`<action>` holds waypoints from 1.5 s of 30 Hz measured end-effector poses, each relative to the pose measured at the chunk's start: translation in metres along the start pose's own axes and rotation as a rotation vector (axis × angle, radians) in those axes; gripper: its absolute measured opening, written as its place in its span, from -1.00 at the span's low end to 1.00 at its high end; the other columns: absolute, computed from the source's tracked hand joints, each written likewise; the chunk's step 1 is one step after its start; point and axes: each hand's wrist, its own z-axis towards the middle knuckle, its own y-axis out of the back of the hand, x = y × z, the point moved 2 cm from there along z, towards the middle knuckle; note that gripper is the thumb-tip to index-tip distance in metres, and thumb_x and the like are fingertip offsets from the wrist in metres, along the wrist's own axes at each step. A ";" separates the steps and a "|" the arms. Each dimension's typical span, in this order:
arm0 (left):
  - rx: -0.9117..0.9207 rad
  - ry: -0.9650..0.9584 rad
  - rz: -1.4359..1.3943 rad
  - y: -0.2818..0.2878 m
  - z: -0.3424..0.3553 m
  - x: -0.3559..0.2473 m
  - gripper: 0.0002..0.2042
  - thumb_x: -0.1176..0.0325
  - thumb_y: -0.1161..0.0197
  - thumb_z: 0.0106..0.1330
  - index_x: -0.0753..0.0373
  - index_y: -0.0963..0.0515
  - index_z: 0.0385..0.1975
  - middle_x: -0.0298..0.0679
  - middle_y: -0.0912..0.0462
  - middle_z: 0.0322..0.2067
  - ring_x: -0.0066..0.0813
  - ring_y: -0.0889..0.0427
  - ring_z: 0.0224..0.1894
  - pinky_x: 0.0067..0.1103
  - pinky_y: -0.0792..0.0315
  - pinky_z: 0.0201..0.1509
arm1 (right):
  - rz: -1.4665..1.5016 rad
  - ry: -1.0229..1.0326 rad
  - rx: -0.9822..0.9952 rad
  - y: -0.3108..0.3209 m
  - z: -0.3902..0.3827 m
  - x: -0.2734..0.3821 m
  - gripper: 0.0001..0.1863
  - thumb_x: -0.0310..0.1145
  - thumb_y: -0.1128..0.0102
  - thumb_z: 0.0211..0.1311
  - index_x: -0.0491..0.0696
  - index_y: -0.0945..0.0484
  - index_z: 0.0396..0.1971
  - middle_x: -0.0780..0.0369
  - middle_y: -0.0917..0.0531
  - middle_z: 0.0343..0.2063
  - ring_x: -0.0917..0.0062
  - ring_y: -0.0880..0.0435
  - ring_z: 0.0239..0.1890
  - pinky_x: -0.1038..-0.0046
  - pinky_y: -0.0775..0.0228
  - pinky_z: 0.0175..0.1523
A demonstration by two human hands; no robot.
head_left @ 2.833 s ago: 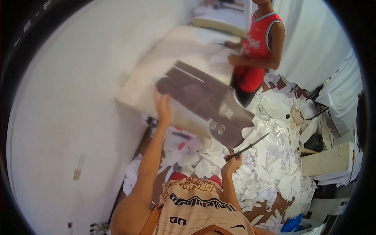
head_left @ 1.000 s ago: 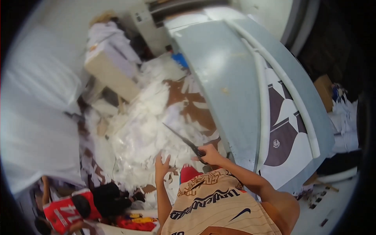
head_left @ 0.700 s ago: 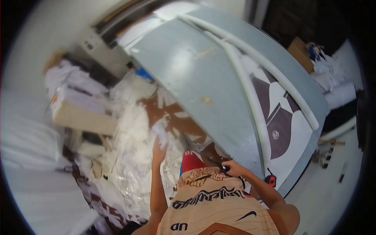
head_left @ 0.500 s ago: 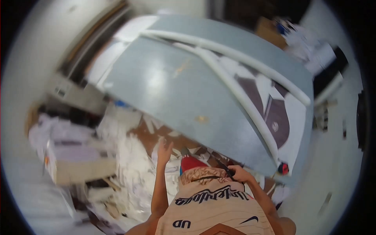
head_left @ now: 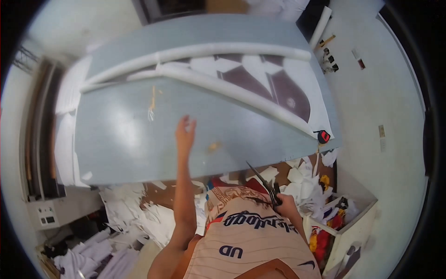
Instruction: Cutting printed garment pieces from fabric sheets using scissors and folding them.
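A broad table with a smooth grey-blue top [head_left: 125,135] spans the middle of the room, a soft sheen of light on its left half. An off-white wall [head_left: 362,135] bearing small fittings runs along the right; another pale wall [head_left: 93,28] stands far left. A long pale-grey and black machine [head_left: 42,153] fills the left side. Nearer, white paper-like scraps [head_left: 123,200] litter the brown floor [head_left: 160,197], and an open-topped, off-white box-like unit [head_left: 339,242] stands near right.

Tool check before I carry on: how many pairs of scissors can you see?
1: the black scissors, held in the right hand, tips toward the grey-blue table. Others could be hidden under the white scraps.
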 end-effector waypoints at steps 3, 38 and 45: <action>0.173 0.092 0.001 -0.044 -0.007 0.043 -0.58 0.17 -0.36 0.35 0.30 -0.56 0.09 -0.09 -0.71 -0.05 -0.29 -0.73 -0.11 -0.44 -0.58 -0.08 | 0.088 -0.153 -0.192 -0.003 -0.025 0.036 -0.70 -0.29 -0.47 -0.09 -0.14 -0.53 -0.50 0.04 -0.55 -0.66 0.22 -0.58 -0.59 0.29 -0.40 -0.42; 0.179 0.239 0.783 0.131 0.471 0.346 -0.53 -0.04 -0.23 0.37 0.09 -0.58 0.17 0.00 -0.38 0.29 0.13 -0.32 0.33 0.06 -0.04 0.41 | 0.518 0.039 0.106 -0.135 0.612 0.452 -0.68 -0.46 -0.56 0.09 -0.23 -0.51 -0.56 0.39 -0.47 -0.67 0.81 -0.32 -0.58 0.64 -0.20 -0.49; -0.190 0.032 0.748 0.090 0.435 0.345 -0.39 -0.06 -0.32 0.27 0.04 -0.49 0.30 0.11 -0.21 0.42 0.13 -0.10 0.48 0.13 0.13 0.47 | 0.475 0.070 0.280 -0.150 0.689 0.457 -0.58 -0.30 -0.56 0.13 -0.07 -0.41 -0.65 0.46 -0.39 -0.69 0.82 -0.30 -0.63 0.65 -0.16 -0.53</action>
